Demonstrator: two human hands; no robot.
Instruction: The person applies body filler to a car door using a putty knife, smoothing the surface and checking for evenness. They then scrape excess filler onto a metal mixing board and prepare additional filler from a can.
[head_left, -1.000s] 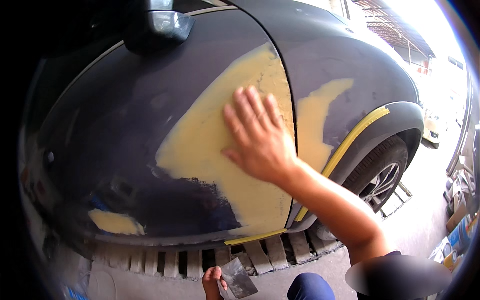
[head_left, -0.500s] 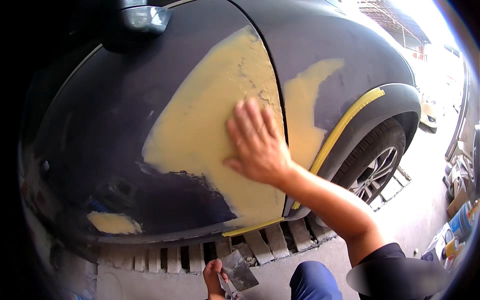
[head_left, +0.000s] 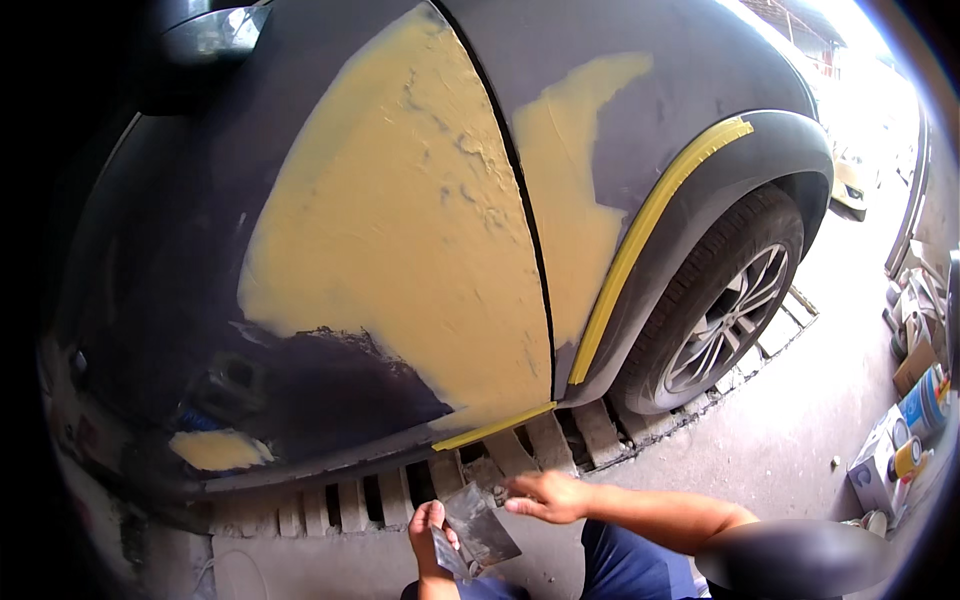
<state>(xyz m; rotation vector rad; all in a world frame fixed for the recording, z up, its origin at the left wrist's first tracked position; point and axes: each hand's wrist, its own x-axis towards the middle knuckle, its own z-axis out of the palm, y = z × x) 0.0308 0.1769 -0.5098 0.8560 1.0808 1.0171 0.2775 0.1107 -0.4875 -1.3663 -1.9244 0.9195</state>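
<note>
Low in the picture, my left hand (head_left: pixel 430 522) is closed on flat metal putty scrapers. The larger scraper (head_left: pixel 483 527) is a dark grey, smeared square sheet; a narrower blade (head_left: pixel 449 553) sticks out below the fingers. Just right of the larger sheet's upper edge is my right hand (head_left: pixel 552 497), thumb and fingers apart, with nothing plainly in it. Beyond both hands, yellow body filler (head_left: pixel 400 230) covers much of the dark car door (head_left: pixel 190 260). Ridges and pits mark it near the door gap. More filler (head_left: pixel 570 190) lies on the panel behind the gap.
Yellow masking tape (head_left: pixel 650 240) edges the wheel arch, and another strip (head_left: pixel 495 427) runs along the sill. A wheel (head_left: pixel 725 315) stands at right. Slatted grating (head_left: pixel 365 505) lies under the car. Cans (head_left: pixel 920 405) and boxes stand at far right.
My right hand has left the filler on the door and come down beside the scrapers. The view has tilted lower, showing more of the wheel and floor.
</note>
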